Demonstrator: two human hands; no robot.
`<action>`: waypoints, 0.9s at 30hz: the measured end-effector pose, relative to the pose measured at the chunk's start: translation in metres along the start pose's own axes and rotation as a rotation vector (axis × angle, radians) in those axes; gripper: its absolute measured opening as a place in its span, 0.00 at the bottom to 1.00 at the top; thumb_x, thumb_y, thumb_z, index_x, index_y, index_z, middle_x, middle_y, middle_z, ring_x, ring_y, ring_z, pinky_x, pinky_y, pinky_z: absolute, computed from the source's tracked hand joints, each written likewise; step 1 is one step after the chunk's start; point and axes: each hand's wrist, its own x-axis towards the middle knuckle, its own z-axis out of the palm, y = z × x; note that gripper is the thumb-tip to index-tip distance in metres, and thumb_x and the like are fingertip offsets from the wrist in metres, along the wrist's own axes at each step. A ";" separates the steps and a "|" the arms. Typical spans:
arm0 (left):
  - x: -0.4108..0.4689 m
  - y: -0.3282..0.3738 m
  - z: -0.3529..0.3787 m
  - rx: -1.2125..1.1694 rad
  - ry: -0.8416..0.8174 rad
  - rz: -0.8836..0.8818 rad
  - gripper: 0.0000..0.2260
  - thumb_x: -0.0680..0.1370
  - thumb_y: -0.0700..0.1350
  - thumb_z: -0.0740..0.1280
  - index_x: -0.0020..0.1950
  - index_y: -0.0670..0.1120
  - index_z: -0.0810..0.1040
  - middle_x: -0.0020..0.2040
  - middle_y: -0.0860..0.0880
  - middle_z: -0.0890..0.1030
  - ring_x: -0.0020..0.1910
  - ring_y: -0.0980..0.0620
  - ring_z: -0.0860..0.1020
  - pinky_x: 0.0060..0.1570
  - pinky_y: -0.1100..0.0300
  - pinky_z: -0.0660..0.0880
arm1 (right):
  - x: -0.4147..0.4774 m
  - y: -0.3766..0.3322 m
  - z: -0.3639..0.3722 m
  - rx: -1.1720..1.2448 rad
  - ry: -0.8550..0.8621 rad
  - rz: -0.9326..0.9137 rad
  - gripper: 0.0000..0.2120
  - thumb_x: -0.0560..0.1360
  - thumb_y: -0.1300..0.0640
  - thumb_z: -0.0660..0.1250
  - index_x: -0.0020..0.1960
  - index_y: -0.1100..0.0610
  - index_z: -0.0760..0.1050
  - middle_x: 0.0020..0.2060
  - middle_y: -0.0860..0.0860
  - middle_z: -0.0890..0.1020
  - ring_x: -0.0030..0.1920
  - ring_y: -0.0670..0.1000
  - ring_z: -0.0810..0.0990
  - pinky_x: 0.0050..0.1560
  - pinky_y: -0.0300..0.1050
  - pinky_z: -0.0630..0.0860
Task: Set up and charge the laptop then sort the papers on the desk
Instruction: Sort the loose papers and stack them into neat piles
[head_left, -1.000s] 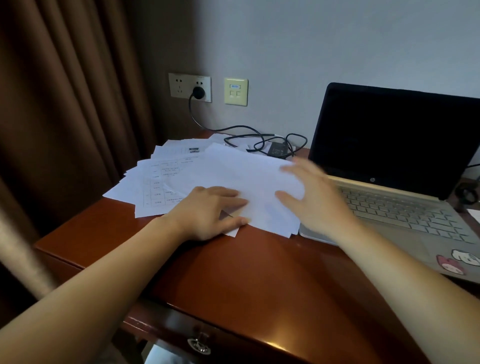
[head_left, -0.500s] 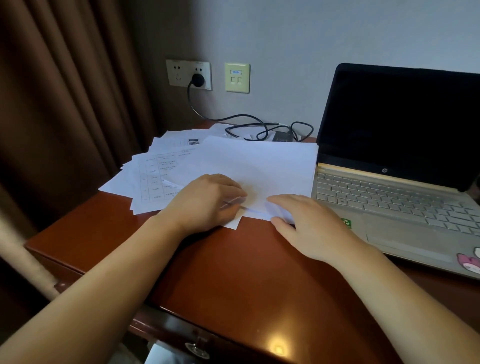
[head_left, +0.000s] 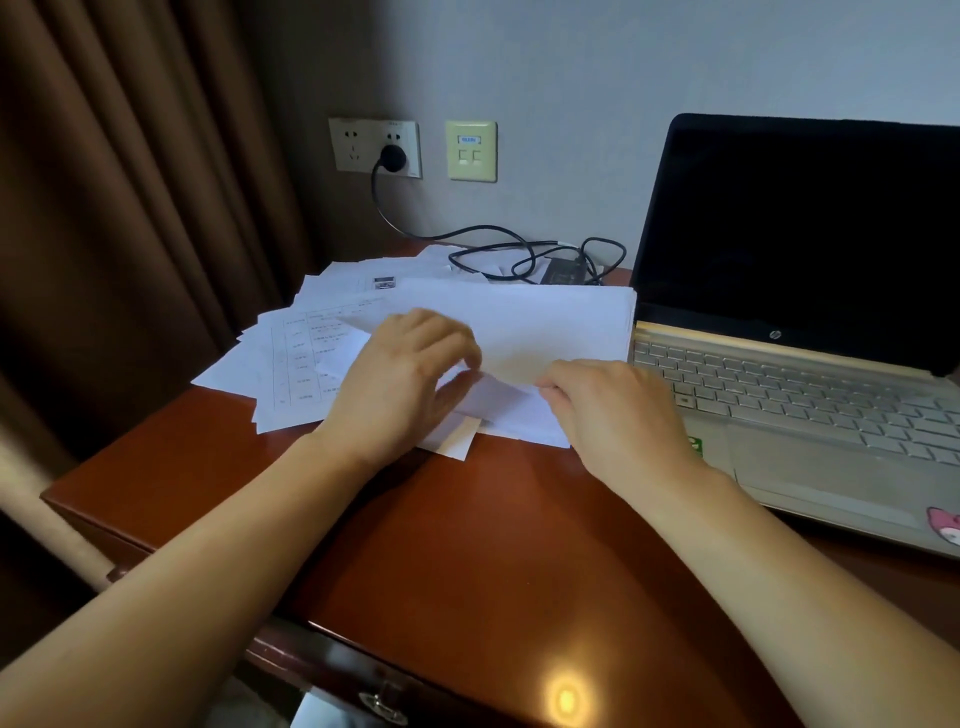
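- A brown curtain (head_left: 130, 208) hangs in folds from 9 to 11 o'clock.
- A pale grey wall (head_left: 571, 78) fills 12 to 1 o'clock.
- A cream data-port plate (head_left: 471, 150) sits on that wall at 12 o'clock.
- A metal drawer pull (head_left: 382, 705) shows at 6 o'clock, blurred.

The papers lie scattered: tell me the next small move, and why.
Probably lift the top sheet onto the bare desk: left hand and right hand both pinch its raised near edge, and the pile beneath lies fanned out.

White papers (head_left: 545, 322), reddish-brown desk (head_left: 467, 545), silver laptop (head_left: 810, 415) with black screen, brown curtain (head_left: 130, 182).
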 end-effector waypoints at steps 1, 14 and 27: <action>0.001 0.003 -0.001 0.004 0.028 -0.014 0.08 0.76 0.45 0.75 0.48 0.44 0.78 0.50 0.46 0.81 0.49 0.44 0.76 0.48 0.52 0.71 | 0.000 0.002 0.000 0.002 0.028 0.015 0.06 0.77 0.62 0.65 0.47 0.53 0.79 0.35 0.50 0.82 0.36 0.59 0.79 0.33 0.46 0.70; -0.006 0.001 -0.001 -0.114 -0.519 -0.169 0.21 0.79 0.63 0.59 0.64 0.53 0.81 0.64 0.55 0.81 0.60 0.54 0.77 0.60 0.56 0.75 | -0.004 0.010 -0.007 0.135 0.060 -0.131 0.20 0.68 0.75 0.60 0.51 0.54 0.73 0.44 0.47 0.77 0.41 0.58 0.75 0.30 0.44 0.61; -0.008 0.000 -0.007 -0.179 -0.554 -0.217 0.35 0.70 0.75 0.62 0.74 0.61 0.72 0.64 0.55 0.81 0.62 0.53 0.78 0.60 0.56 0.75 | -0.010 0.007 -0.018 0.096 -0.324 -0.054 0.26 0.76 0.52 0.60 0.74 0.49 0.65 0.71 0.45 0.68 0.69 0.50 0.67 0.65 0.46 0.67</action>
